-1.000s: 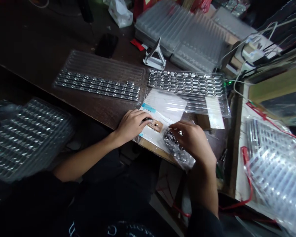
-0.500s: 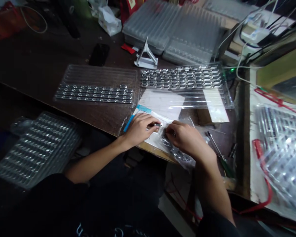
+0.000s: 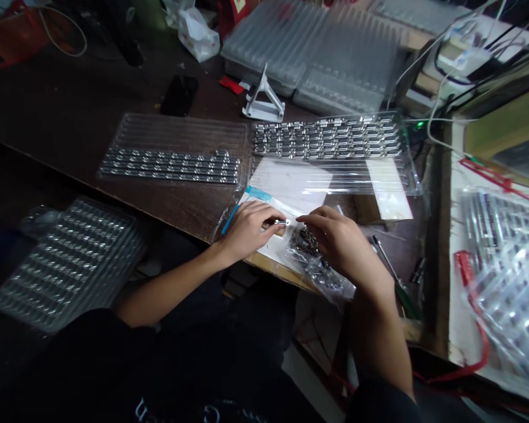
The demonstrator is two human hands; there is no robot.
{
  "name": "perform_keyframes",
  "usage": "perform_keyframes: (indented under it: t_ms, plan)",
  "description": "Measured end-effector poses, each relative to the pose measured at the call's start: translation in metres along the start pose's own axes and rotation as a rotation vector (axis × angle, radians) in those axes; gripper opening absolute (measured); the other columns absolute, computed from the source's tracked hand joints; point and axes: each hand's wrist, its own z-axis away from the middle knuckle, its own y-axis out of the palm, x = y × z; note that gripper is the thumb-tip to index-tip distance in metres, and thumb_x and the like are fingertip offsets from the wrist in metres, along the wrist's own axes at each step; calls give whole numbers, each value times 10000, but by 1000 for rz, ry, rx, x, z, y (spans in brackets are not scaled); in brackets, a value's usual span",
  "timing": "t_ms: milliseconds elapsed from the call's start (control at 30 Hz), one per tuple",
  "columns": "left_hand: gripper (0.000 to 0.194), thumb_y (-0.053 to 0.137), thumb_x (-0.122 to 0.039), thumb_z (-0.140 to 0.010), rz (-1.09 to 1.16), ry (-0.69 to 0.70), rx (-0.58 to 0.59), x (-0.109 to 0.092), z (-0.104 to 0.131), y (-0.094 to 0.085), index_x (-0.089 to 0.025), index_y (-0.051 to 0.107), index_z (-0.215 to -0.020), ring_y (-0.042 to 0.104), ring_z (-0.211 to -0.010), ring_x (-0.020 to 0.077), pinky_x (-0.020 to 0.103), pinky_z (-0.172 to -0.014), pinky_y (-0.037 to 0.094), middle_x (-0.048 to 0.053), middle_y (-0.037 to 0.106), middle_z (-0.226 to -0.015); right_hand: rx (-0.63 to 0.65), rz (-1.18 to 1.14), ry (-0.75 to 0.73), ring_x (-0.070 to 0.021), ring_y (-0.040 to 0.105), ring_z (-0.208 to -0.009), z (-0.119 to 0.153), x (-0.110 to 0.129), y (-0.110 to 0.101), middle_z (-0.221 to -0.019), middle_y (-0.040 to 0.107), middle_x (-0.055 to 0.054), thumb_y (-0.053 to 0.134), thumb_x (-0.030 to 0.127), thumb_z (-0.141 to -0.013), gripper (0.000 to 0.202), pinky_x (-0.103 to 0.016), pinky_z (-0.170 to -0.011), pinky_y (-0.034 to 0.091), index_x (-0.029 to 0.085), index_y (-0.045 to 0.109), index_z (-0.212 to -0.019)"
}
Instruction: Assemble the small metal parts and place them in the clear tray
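Observation:
My left hand (image 3: pixel 249 232) pinches a small silvery connector (image 3: pixel 283 222) between thumb and fingertips, over a white sheet (image 3: pixel 271 249) at the table's front edge. Just to its right is my right hand (image 3: pixel 335 235), its thumb and forefinger drawn together close to the connector's end. Anything between those fingertips is too small to make out. Below my right hand lies a clear plastic bag (image 3: pixel 330 282) with many small dark metal pieces (image 3: pixel 306 242) at its mouth, partly covered by the hand.
Behind my hands, a left tray (image 3: pixel 171 132) and a right tray (image 3: pixel 326 141) hold rows of connectors. A screwdriver (image 3: pixel 385 255) lies at right. Farther back are a phone stand (image 3: pixel 264 100), a phone (image 3: pixel 179 96) and stacked clear trays (image 3: pixel 273 44). Filled trays (image 3: pixel 66 258) stand lower left.
My right hand has lifted out of the bag of small pieces and its fingertips have come up beside the connector. My left hand keeps its pinch in nearly the same place.

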Motion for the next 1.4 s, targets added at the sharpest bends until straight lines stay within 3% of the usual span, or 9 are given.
perform_keyframes:
  t_ms: [400, 633, 767, 867, 1000, 1100, 1233, 1333, 1400]
  plan:
    - [47, 686, -229, -873, -22, -87, 35, -5, 1, 1, -213, 654, -843, 641, -953, 191, 409, -1012, 315, -14, 728, -886, -65, 62, 96, -207, 647, -832, -7, 6, 7, -984, 699, -112, 455, 176, -946, 272, -309, -761, 464, 145, 713, -1025]
    - [39, 644, -241, -912, 57, -27, -168, -5, 8, -10, -205, 656, -918, 667, -921, 183, 355, -901, 426, 22, 746, -949, -120, 99, 102, -197, 656, -812, -18, 8, 23, -973, 715, -93, 489, 156, -929, 242, -290, -742, 458, 159, 718, -1006]
    - [192, 714, -271, -863, 53, -23, -216, -3, 18, -22, -222, 638, -1032, 682, -957, 187, 374, -981, 418, 16, 755, -986, -31, -3, -11, -171, 641, -798, -25, 18, 33, -953, 691, -77, 493, 189, -957, 202, -258, -725, 452, 166, 691, -995]
    - [277, 719, -271, -859, 30, -64, -202, 0, 23, -28, -236, 612, -1113, 682, -998, 195, 397, -1030, 394, 17, 759, -1001, 38, 120, -16, -189, 633, -812, -27, 27, 39, -982, 676, -90, 471, 239, -985, 225, -269, -698, 436, 172, 682, -1025]
    - [261, 699, -264, -871, -37, -88, -176, 11, 24, -42, -246, 619, -1119, 681, -982, 191, 416, -1063, 361, 9, 760, -1012, 100, 288, -43, -210, 633, -878, -26, 33, 42, -1050, 673, -100, 431, 164, -978, 292, -279, -689, 423, 201, 666, -1147]
    - [160, 663, -263, -890, -125, -93, -166, 29, 11, -62, -243, 659, -1049, 674, -969, 191, 418, -1035, 377, 5, 755, -1027, 116, 293, -46, -197, 646, -858, -25, 33, 41, -1026, 672, -77, 431, 116, -955, 335, -266, -671, 419, 228, 664, -1168]
    - [102, 627, -237, -894, -223, -116, -194, 62, -30, -92, -220, 695, -969, 673, -964, 208, 398, -949, 437, 22, 754, -1013, 30, 189, -49, -200, 671, -886, -23, 33, 33, -1100, 677, -74, 440, 157, -965, 340, -265, -684, 445, 246, 638, -1226]
    - [109, 631, -204, -870, -172, -135, -182, 84, -63, -102, -191, 696, -956, 689, -896, 191, 339, -871, 487, 43, 757, -962, -12, 134, -25, -209, 678, -913, -16, 29, 19, -1127, 686, -95, 427, 160, -962, 324, -282, -727, 466, 205, 657, -1186]
    - [110, 637, -193, -853, -142, -138, -125, 93, -78, -102, -182, 699, -943, 691, -880, 186, 313, -837, 502, 51, 759, -953, 50, 114, -14, -198, 684, -867, -9, 25, 9, -1048, 709, -86, 438, 143, -945, 301, -278, -717, 463, 199, 688, -1103]
